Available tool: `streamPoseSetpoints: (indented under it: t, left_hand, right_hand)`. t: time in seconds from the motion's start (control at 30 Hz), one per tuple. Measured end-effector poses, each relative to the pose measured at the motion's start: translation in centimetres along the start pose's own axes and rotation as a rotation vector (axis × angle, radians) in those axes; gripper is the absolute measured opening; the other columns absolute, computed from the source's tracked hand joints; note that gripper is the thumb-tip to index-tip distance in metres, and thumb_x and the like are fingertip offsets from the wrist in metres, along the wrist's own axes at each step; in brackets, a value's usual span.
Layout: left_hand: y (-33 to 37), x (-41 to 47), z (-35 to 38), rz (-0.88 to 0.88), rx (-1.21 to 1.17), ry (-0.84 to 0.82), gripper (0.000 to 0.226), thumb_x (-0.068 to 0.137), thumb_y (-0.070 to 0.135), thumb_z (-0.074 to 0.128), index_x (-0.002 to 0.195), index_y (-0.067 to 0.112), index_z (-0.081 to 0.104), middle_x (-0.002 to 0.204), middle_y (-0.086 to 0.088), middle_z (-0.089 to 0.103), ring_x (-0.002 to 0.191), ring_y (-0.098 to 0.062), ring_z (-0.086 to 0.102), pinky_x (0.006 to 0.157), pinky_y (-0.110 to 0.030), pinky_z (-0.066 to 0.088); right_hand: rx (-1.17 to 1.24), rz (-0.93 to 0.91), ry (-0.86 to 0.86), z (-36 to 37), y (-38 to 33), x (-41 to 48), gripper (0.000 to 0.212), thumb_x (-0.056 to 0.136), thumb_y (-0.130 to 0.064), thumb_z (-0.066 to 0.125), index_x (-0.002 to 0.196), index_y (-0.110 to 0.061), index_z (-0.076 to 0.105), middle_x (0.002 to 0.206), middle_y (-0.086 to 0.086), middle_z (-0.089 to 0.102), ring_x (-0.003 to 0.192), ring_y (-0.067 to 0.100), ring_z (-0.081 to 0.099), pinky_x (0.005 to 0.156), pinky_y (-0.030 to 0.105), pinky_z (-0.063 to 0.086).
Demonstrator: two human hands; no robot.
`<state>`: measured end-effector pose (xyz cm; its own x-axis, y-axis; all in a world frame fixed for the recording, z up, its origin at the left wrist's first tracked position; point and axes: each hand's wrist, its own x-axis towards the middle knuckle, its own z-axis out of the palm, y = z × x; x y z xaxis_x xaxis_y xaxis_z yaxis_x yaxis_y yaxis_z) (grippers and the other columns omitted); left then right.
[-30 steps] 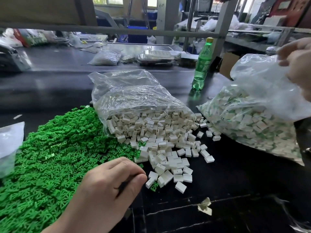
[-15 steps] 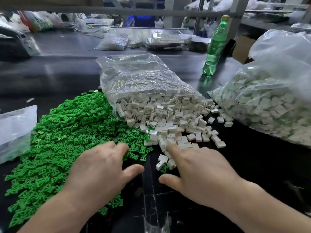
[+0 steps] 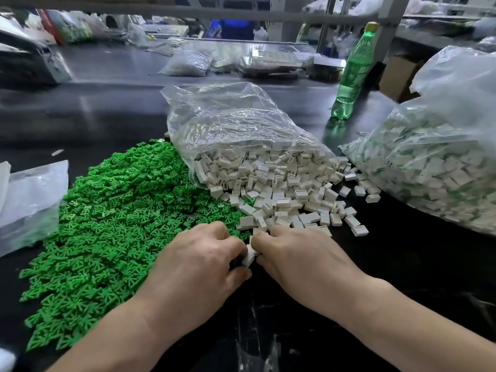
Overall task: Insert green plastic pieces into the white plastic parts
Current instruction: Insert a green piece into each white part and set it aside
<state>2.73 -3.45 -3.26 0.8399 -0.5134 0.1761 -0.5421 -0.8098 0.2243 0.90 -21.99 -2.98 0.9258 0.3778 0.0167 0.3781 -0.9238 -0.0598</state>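
A person's left grip (image 3: 198, 261) and right grip (image 3: 300, 261) meet above the black bench (image 3: 402, 269), both pinching 1 small white rectangular plastic part (image 3: 249, 255) between them, a heap of green plastic pieces (image 3: 107, 224) beside the left grip, white plastic parts (image 3: 281, 200) spilling from a clear plastic bag (image 3: 228, 124) just beyond.

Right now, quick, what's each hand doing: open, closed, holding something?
Left hand: fingers curled at the white piece, grip cannot be told.
Right hand: closed, pinching that white piece.

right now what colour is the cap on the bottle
Yellow-green cap, best in the head view.
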Motion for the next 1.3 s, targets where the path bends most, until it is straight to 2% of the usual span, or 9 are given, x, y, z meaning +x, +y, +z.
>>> streamPoseSetpoints:
  t: [0.2,0.37,0.53,0.7,0.77,0.87,0.97,1.1,1.3]
  left_hand:
    - [0.7,0.4,0.3,0.015,-0.043,0.09,0.026,0.091,0.053,0.055,0.096,0.03,0.066,0.085,0.012,0.052,0.081,-0.01,0.05,0.069,-0.023,0.028]
    - [0.4,0.4,0.4,0.001,-0.054,0.089,0.024,0.087,0.053,0.057,0.094,0.032,0.064,0.085,0.014,0.054,0.083,-0.009,0.052,0.071,-0.023,0.03]
    - [0.4,0.4,0.4,-0.015,-0.039,0.089,0.022,0.087,0.05,0.059,0.087,0.03,0.066,0.079,0.013,0.055,0.077,-0.01,0.053,0.066,-0.023,0.03]
    - [0.2,0.3,0.3,-0.017,-0.062,0.065,0.018,0.086,0.047,0.062,0.094,0.032,0.067,0.087,0.014,0.058,0.085,-0.01,0.054,0.07,-0.023,0.032]
    - [0.2,0.3,0.2,-0.02,-0.082,0.075,0.019,0.086,0.049,0.061,0.094,0.032,0.067,0.087,0.014,0.058,0.085,-0.009,0.054,0.07,-0.022,0.033]
    - [0.1,0.3,-0.2,-0.041,-0.152,0.114,0.023,0.084,0.048,0.061,0.101,0.033,0.066,0.088,0.016,0.058,0.082,-0.005,0.055,0.067,-0.017,0.032]
    - [0.1,0.3,-0.4,-0.043,-0.284,0.131,0.031,0.086,0.046,0.061,0.116,0.036,0.063,0.097,0.022,0.057,0.086,0.002,0.054,0.073,-0.009,0.038]
    - [0.1,0.2,-0.4,0.002,-0.366,0.157,0.026,0.091,0.048,0.059,0.113,0.037,0.067,0.105,0.023,0.057,0.095,0.004,0.055,0.08,-0.018,0.047]
    - [0.5,0.7,0.5,0.168,-0.073,0.013,0.035,0.086,0.041,0.064,0.119,0.031,0.068,0.124,0.001,0.058,0.115,-0.023,0.051,0.094,-0.045,0.048]
  right_hand:
    - [0.057,0.008,0.032,-0.1,0.3,0.3,0.006,0.1,-0.022,0.052,0.106,-0.023,0.052,0.088,-0.002,0.051,0.07,0.025,0.047,0.055,0.036,0.031]
    - [0.088,0.043,0.033,-0.3,-0.3,-0.1,0.035,0.098,-0.016,0.052,0.13,-0.027,0.043,0.094,-0.005,0.049,0.084,0.025,0.054,0.063,0.034,0.035]
    - [0.051,0.024,-0.006,-0.9,-1.8,-0.3,0.015,0.096,-0.014,0.051,0.105,-0.025,0.045,0.101,-0.006,0.053,0.096,0.021,0.055,0.069,0.029,0.029]
    - [0.044,0.074,-0.01,-0.9,-1.5,0.5,0.026,0.096,-0.014,0.051,0.088,-0.027,0.03,0.079,-0.009,0.031,0.079,0.017,0.036,0.066,0.031,0.025]
    - [0.055,0.063,0.0,-0.8,-1.4,0.6,0.023,0.096,-0.017,0.051,0.087,-0.026,0.032,0.08,-0.009,0.034,0.078,0.018,0.036,0.066,0.031,0.026]
    - [0.128,0.084,0.071,-0.7,-0.9,0.8,0.004,0.095,-0.024,0.053,0.098,-0.024,0.05,0.089,-0.007,0.056,0.079,0.02,0.047,0.065,0.032,0.028]
    - [0.427,0.215,0.222,-0.7,0.0,0.9,0.012,0.087,-0.025,0.064,0.098,-0.03,0.063,0.077,-0.009,0.064,0.071,0.012,0.059,0.059,0.031,0.044]
    - [0.997,0.321,0.223,-1.4,1.3,0.8,0.015,0.089,-0.022,0.069,0.093,-0.036,0.066,0.074,-0.013,0.067,0.054,0.004,0.058,0.046,0.021,0.047]
    - [1.975,0.59,0.148,-1.6,2.6,1.2,0.009,0.098,-0.008,0.058,0.105,-0.006,0.063,0.075,0.011,0.068,0.051,0.016,0.055,0.037,0.022,0.041]
